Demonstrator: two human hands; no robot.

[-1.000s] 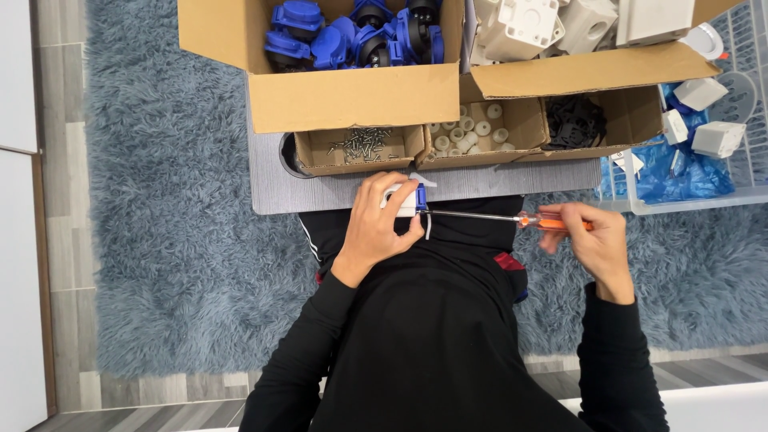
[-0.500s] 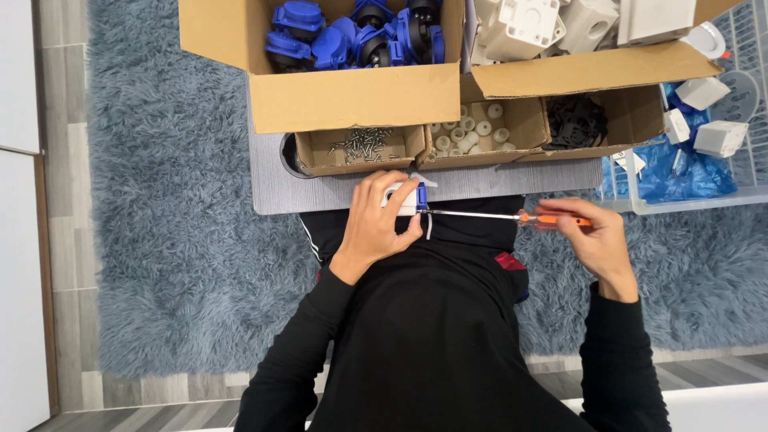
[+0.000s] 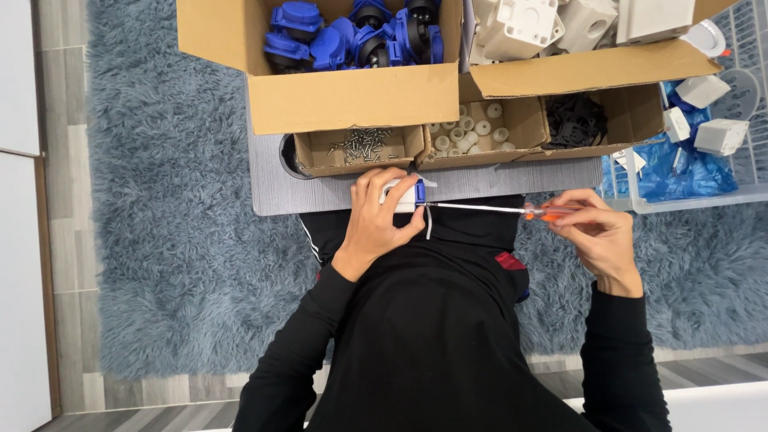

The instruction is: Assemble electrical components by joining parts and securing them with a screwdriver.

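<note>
My left hand [image 3: 376, 216] grips a small white and blue socket part [image 3: 406, 194] just in front of the grey mat [image 3: 512, 178]. My right hand [image 3: 596, 236] holds a screwdriver [image 3: 496, 210] by its orange handle. The long metal shaft runs left, level, and its tip meets the blue side of the part. Both hands hover over my lap, in black sleeves.
A large cardboard box holds blue sockets [image 3: 352, 36] and white housings [image 3: 552, 20]. Small boxes in front hold screws [image 3: 360, 146], white round pieces [image 3: 472, 132] and black parts [image 3: 574, 120]. A clear bin [image 3: 696, 172] with blue bags stands at right. Shaggy grey-blue rug [image 3: 160, 200] all around.
My right hand has turned slightly on the screwdriver handle. The left hand and the part stay in place.
</note>
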